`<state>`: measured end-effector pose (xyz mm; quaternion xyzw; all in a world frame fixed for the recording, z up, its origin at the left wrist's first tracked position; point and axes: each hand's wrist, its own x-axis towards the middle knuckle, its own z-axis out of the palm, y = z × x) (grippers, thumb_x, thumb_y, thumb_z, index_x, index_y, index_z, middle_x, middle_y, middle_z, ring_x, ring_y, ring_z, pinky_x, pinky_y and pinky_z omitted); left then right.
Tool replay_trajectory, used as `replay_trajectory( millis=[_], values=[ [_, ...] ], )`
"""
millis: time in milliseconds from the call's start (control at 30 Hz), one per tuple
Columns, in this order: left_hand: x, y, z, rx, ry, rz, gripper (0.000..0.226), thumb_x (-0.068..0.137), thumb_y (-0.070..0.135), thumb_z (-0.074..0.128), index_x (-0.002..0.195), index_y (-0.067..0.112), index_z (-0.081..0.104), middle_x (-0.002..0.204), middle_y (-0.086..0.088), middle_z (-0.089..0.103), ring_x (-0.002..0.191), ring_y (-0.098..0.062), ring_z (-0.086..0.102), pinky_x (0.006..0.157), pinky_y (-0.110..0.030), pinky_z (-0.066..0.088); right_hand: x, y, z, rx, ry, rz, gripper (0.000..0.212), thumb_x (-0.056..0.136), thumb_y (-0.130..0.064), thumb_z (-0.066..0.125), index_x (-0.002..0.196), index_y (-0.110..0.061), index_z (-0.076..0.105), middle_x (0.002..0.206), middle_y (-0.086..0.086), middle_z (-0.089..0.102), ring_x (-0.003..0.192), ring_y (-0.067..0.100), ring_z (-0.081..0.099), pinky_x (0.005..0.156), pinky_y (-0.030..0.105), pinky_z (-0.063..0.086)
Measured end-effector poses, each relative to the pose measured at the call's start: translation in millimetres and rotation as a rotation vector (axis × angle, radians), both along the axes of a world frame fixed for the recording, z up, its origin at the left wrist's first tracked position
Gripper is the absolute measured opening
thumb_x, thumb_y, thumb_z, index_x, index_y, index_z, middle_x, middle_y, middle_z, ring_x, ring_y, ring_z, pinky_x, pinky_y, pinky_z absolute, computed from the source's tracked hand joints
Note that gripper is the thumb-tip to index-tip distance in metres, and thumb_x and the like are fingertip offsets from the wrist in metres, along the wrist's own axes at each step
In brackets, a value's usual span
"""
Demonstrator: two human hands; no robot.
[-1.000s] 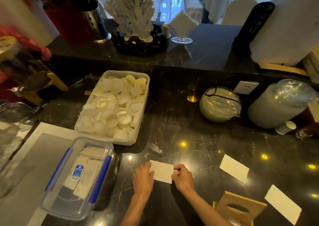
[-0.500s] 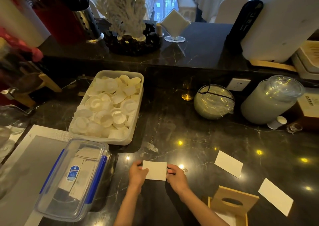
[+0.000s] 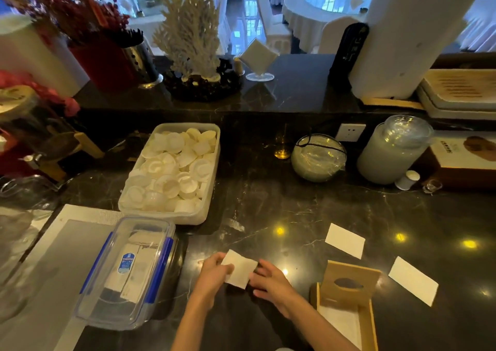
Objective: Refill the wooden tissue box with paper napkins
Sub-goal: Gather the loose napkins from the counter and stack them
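Since the earlier frames the paper napkin (image 3: 240,268) has been lifted at its near edge and turned, so it now sits tilted between the hands rather than flat and square on the bench (image 3: 295,211). The left hand (image 3: 214,273) pinches the napkin's left edge with thumb over fingers; the right hand (image 3: 271,281) touches its right edge with the fingers loosely curled, though whether they actually clamp the paper cannot be told.

The wooden tissue box (image 3: 346,307) stands open just right of the right hand, its slotted lid tipped upright at the far side and white napkins lying inside. Beyond the box, a folded napkin (image 3: 345,240) lies flat on the bench, and another folded napkin (image 3: 413,281) lies to the box's right. Left of the box, past the hands, is a clear lidded container (image 3: 128,270) with blue clips. Farther left and beyond, a white tub (image 3: 171,173) holds small white lids.
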<state>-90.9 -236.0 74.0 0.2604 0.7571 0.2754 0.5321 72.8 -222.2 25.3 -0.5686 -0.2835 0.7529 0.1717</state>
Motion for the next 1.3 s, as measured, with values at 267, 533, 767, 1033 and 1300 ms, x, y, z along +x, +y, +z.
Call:
replay_trajectory(
  millis=[267, 533, 767, 1033, 1300],
  values=[
    [34, 30, 94, 0.251, -0.049, -0.302, 0.021, 0.090, 0.009, 0.063, 0.107, 0.020, 0.065, 0.106, -0.007, 0.068, 0.099, -0.025, 0.067, 0.081, -0.042, 0.061, 42, 3, 75, 0.251, 0.146, -0.238, 0.032, 0.091, -0.014, 0.065, 0.122, -0.023, 0.063, 0.110, -0.003, 0.075, 0.103, 0.014, 0.070, 0.087, 0.032, 0.058],
    [130, 105, 153, 0.558, 0.009, -0.499, 0.023, 0.096, 0.016, 0.057, 0.115, 0.028, 0.058, 0.106, 0.015, 0.063, 0.100, -0.003, 0.061, 0.083, -0.025, 0.053, 151, 55, 150, 0.620, -0.150, -0.436, 0.022, 0.094, -0.017, 0.062, 0.116, -0.020, 0.064, 0.106, -0.005, 0.073, 0.097, 0.007, 0.069, 0.077, 0.023, 0.057],
    [216, 174, 61, 0.295, -0.051, -0.605, 0.031, 0.093, 0.005, 0.058, 0.123, 0.011, 0.063, 0.118, -0.005, 0.068, 0.104, -0.016, 0.065, 0.085, -0.032, 0.056, 229, 102, 86, 0.432, -0.415, -0.434, 0.022, 0.090, -0.014, 0.064, 0.112, -0.017, 0.064, 0.100, 0.003, 0.074, 0.091, 0.016, 0.071, 0.079, 0.035, 0.061],
    [254, 183, -34, 0.004, 0.050, -0.664, 0.036, 0.088, -0.011, 0.043, 0.115, -0.004, 0.066, 0.117, -0.020, 0.068, 0.102, -0.023, 0.062, 0.079, -0.031, 0.048, 235, 104, -14, 0.225, -0.645, -0.282, 0.019, 0.087, -0.014, 0.062, 0.105, -0.018, 0.060, 0.105, 0.005, 0.069, 0.093, 0.018, 0.065, 0.083, 0.037, 0.059],
    [263, 181, -59, -0.047, 0.110, -0.623, 0.042, 0.087, -0.011, 0.042, 0.117, 0.002, 0.068, 0.117, -0.016, 0.069, 0.113, -0.030, 0.062, 0.073, -0.020, 0.048, 219, 92, -36, 0.235, -0.730, -0.403, 0.034, 0.091, -0.004, 0.061, 0.124, -0.010, 0.057, 0.122, 0.010, 0.065, 0.112, 0.024, 0.063, 0.087, 0.030, 0.051]
  ],
)
